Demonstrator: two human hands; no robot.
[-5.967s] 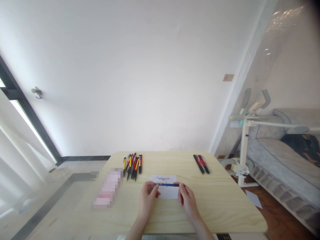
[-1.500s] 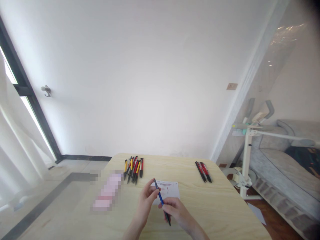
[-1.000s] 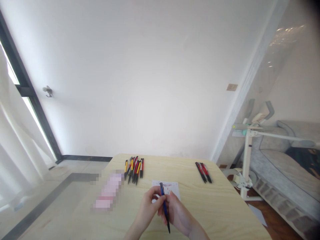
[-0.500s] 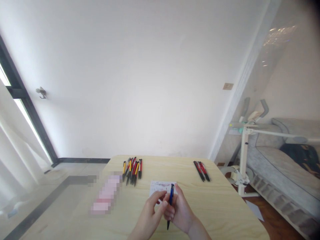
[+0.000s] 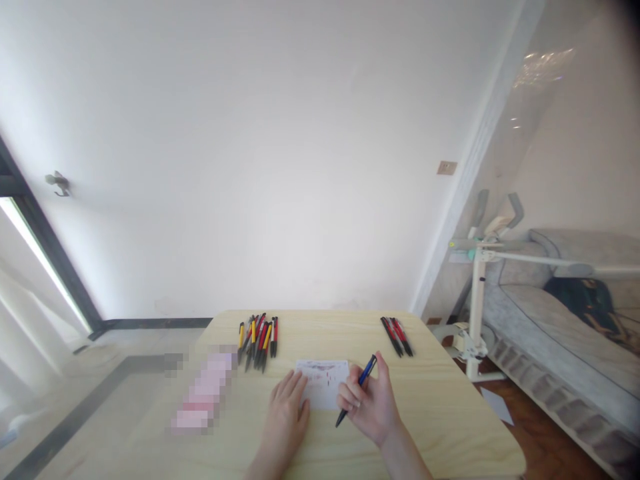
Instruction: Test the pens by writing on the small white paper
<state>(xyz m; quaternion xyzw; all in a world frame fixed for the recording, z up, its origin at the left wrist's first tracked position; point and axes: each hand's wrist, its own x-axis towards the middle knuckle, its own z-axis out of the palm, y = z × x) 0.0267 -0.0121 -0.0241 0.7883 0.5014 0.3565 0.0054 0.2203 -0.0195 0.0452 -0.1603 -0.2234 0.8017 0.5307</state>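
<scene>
A blue pen (image 5: 367, 371) with a black tip is gripped in my right hand (image 5: 374, 403). Its tip slants down to the left, close to the lower right corner of the paper, and its click end sits near my raised thumb. My left hand (image 5: 289, 407) lies flat, fingers stretched out, at the left edge of a small white paper (image 5: 323, 398). Reddish and dark marks show across the paper's upper half. I cannot tell whether the pen tip touches the table.
The light wooden table (image 5: 440, 427) carries a pile of several yellow, red and black pens (image 5: 259, 341) at the back left. Several red and black pens (image 5: 397, 336) lie at the back right. A blurred pink patch (image 5: 205, 393) is on the left. A white wall rises behind.
My hands have moved apart. The left one has let go of the pen area and come down beside the paper; the right has shifted right with the blue pen, now more tilted.
</scene>
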